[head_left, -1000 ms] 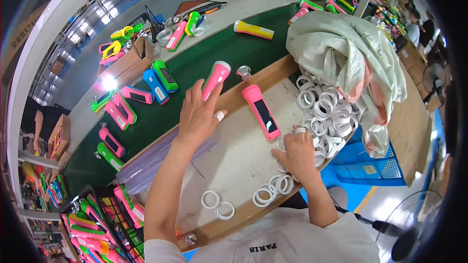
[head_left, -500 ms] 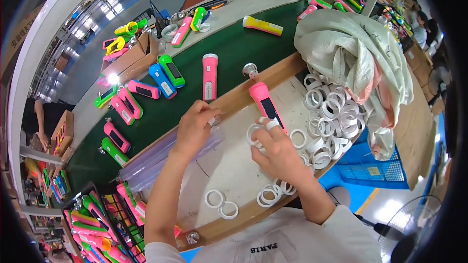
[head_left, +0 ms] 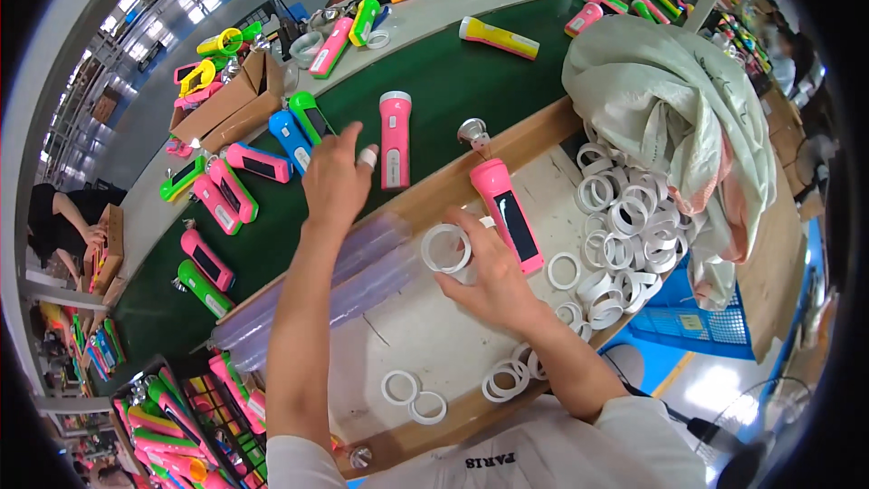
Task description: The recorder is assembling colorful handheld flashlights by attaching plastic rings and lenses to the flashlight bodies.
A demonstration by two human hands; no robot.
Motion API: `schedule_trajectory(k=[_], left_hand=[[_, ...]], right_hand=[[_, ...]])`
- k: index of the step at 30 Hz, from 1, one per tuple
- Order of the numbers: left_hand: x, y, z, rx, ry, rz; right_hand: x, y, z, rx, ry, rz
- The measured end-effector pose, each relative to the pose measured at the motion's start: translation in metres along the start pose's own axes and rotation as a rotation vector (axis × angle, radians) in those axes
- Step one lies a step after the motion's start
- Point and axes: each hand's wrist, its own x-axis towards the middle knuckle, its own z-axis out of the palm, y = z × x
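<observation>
My left hand (head_left: 337, 177) is raised over the green belt with its fingers apart and nothing in them, a white wrap on one finger. Close to its fingertips lie a green flashlight (head_left: 310, 116) and a blue flashlight (head_left: 291, 139); a pink and white flashlight (head_left: 395, 140) lies to its right. In my right hand (head_left: 493, 267) a white ring (head_left: 425, 252) is pinched between thumb and fingers above the tray. Just beyond that hand rests a pink flashlight (head_left: 507, 217) with a dark panel, its silver reflector (head_left: 472, 131) hanging loose on wires over the tray's rim.
Many white rings (head_left: 625, 222) are heaped at the tray's right, beside a pale woven sack (head_left: 670, 109). Clear plastic sleeves (head_left: 317, 294) lie along the left side. A black crate (head_left: 213, 412) of flashlights stands lower left. Another person's hand (head_left: 93, 235) shows far left.
My left hand has moved from the tray's rim forward over the belt, and its fingers have spread. The right hand has shifted slightly left, turning the ring into clearer view.
</observation>
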Motion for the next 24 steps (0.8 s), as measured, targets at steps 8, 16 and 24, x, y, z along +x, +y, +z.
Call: schedule_trajectory(k=[8,16,24], left_hand=[[0.025,-0.065,0.059,0.489,-0.198,-0.134],[-0.055,-0.117,-0.049,-0.564,-0.145,-0.499],[-0.126,-0.024,-0.174,-1.357,-0.114,-0.612]], right_hand=[[-0.002,0.001,-0.001,0.255,-0.094,0.095],[-0.006,0.000,-0.002,0.364,-0.102,0.056],[-0.006,0.009,0.009,0.266,-0.015,0.058]])
